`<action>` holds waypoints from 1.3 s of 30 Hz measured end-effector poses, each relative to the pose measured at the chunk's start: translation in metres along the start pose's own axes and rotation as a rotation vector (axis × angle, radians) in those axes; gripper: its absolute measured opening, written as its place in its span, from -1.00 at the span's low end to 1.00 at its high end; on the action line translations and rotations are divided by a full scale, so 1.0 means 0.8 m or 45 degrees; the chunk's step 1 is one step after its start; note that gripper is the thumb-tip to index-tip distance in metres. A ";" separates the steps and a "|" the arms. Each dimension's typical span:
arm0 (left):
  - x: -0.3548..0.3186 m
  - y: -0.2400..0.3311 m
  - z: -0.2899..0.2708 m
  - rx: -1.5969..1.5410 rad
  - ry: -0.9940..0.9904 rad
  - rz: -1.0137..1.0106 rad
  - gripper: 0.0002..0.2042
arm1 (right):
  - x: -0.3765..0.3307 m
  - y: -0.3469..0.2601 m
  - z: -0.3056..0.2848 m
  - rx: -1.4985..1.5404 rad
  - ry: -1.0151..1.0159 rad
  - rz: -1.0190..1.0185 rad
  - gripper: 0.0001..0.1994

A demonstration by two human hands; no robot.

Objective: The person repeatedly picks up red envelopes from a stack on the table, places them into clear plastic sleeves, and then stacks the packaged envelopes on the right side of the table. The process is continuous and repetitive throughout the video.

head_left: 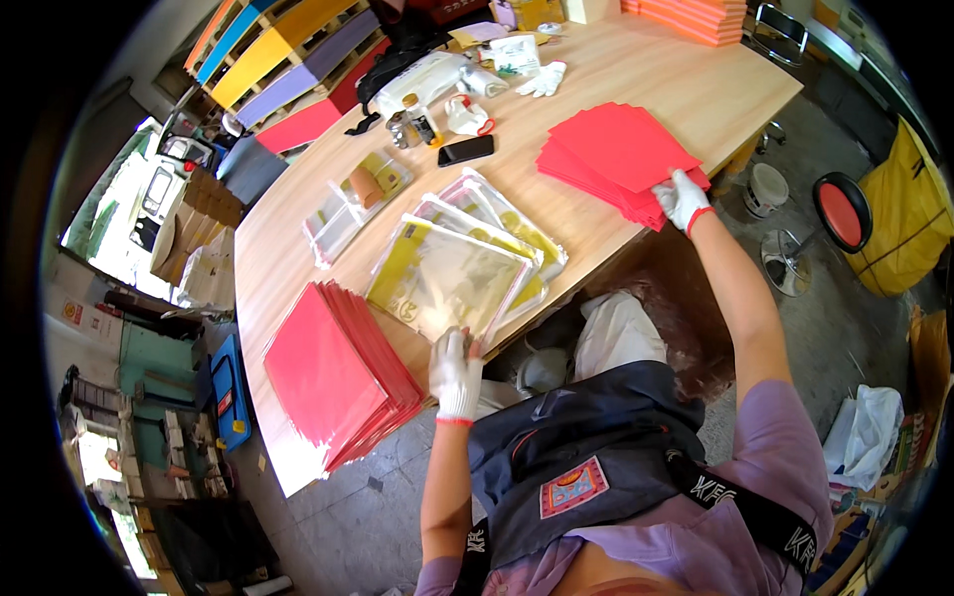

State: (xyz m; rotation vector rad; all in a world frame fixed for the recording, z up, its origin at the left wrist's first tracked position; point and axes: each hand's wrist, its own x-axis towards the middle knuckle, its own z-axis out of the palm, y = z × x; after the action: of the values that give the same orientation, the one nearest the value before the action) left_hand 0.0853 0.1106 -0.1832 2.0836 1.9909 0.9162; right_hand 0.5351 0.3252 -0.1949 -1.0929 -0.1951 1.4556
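My right hand (684,201), in a white glove with a red cuff, pinches the near right corner of a red sheet (621,144) on top of a fanned stack at the table's right. My left hand (456,375), gloved the same way with bare fingertips showing, is closed at the near edge of a transparent plastic bag (452,278) with yellow print. That bag lies on top of several overlapping bag stacks in the middle. Left of this hand stands a thick pile of red sheets in plastic bags (333,372), its edges slightly slanted.
Behind the bags lie smaller transparent packets (348,214) with a brown roll (365,186) on them. Farther back are a phone (466,150), a bottle (421,119) and a loose white glove (543,79). A stool (843,213) and a bucket (766,189) stand right of the table.
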 end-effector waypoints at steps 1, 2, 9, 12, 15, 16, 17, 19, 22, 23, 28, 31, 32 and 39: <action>0.014 0.003 0.003 0.117 -0.093 -0.029 -0.79 | 0.011 -0.008 -0.011 0.003 -0.064 -0.078 -0.72; 0.025 0.007 0.005 0.232 -0.186 -0.058 -0.80 | 0.022 -0.015 -0.023 0.008 -0.128 -0.158 -0.73; 0.039 -0.025 0.003 0.379 -0.237 -0.238 -0.68 | -0.038 0.002 -0.002 -0.033 -0.271 -0.246 -0.93; 0.022 -0.042 0.002 0.151 -0.172 -0.184 -0.69 | -0.147 0.030 0.005 -0.089 -0.305 -0.114 -0.90; 0.008 -0.045 0.005 0.116 -0.042 -0.084 -0.75 | -0.210 0.044 -0.029 -0.122 -0.592 0.183 -0.87; 0.007 -0.045 0.005 0.112 -0.005 -0.065 -0.77 | -0.222 0.054 -0.032 -0.160 -0.570 0.236 -0.86; 0.005 -0.047 0.006 0.113 0.015 -0.113 -0.79 | -0.235 0.062 -0.033 -0.128 -0.650 0.369 -0.85; 0.005 -0.048 0.006 0.105 0.064 -0.197 -0.83 | -0.256 0.072 -0.028 -0.308 -0.662 0.511 -0.84; 0.004 -0.042 0.002 0.167 0.110 -0.127 -0.83 | -0.239 0.103 -0.056 0.028 -1.028 0.778 -0.77; 0.004 -0.038 0.000 0.090 0.104 -0.173 -0.84 | -0.237 0.113 -0.058 0.001 -0.848 0.687 -0.75; 0.009 -0.026 -0.011 -0.223 0.106 -0.107 -0.82 | -0.255 0.140 -0.047 0.076 -0.681 0.625 -0.67; 0.016 -0.041 -0.005 -0.356 0.101 0.031 -0.80 | -0.266 0.158 -0.046 0.077 -0.557 0.527 -0.68; 0.014 -0.043 -0.003 -0.251 0.122 0.041 -0.79 | -0.266 0.163 -0.045 0.087 -0.558 0.519 -0.67; -0.001 -0.008 0.036 -0.652 0.465 -0.333 -0.60 | -0.312 0.190 -0.010 0.012 -0.733 0.497 -0.72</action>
State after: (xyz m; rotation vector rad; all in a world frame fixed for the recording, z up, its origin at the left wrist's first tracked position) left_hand 0.0937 0.1197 -0.2097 1.4227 1.8462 1.6260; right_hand 0.3883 0.0725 -0.1799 -0.6996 -0.3940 2.1029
